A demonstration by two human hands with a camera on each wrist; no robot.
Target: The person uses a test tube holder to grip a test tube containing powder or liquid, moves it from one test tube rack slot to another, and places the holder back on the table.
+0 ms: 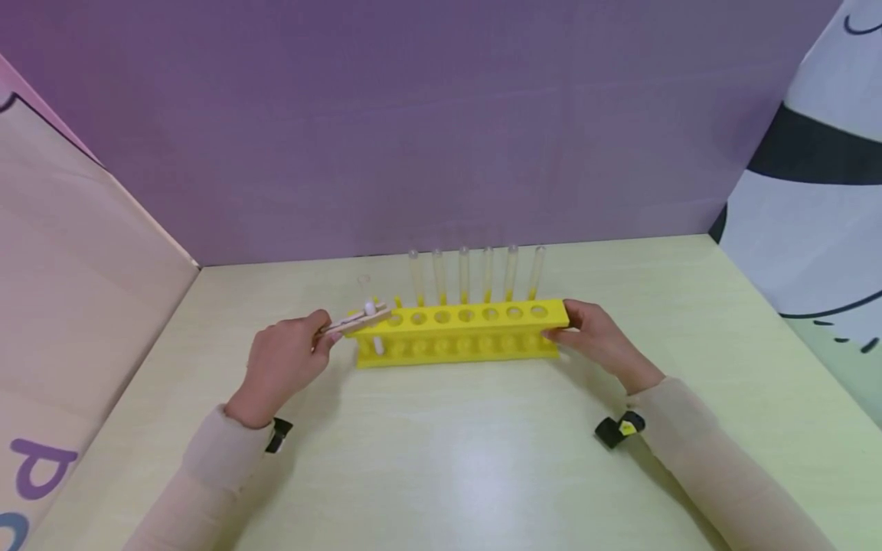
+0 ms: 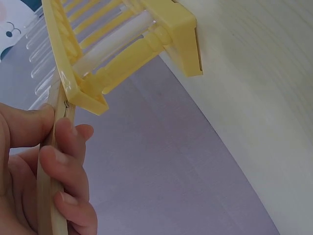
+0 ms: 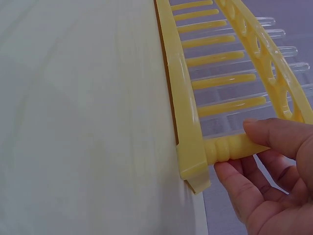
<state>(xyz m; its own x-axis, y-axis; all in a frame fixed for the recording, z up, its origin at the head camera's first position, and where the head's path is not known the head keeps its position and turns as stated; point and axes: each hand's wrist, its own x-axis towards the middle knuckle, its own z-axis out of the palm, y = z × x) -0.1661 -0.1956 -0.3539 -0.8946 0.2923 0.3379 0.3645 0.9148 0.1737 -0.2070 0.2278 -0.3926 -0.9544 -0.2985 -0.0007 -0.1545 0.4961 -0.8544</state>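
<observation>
A yellow test tube rack [image 1: 458, 358] stands on the table between the hands. My left hand [image 1: 285, 363] grips a wooden test tube clamp [image 2: 57, 210], whose jaws are at a test tube [image 1: 378, 346] in the rack's leftmost hole. Whitish contents show in that tube [image 2: 115, 43] in the left wrist view. At the rack's other end, my right hand [image 1: 594, 340] holds the end post [image 3: 225, 149] between thumb and fingers. Several clear tubes [image 1: 464, 274] sit upside down on the pegs along the back of the rack.
Pale wood-grain tabletop [image 1: 427, 444] surrounds the rack. A purple panel [image 1: 441, 130] rises behind it, with printed panels on the left [image 1: 83, 268] and right [image 1: 813, 222]. Both wrists carry small black devices.
</observation>
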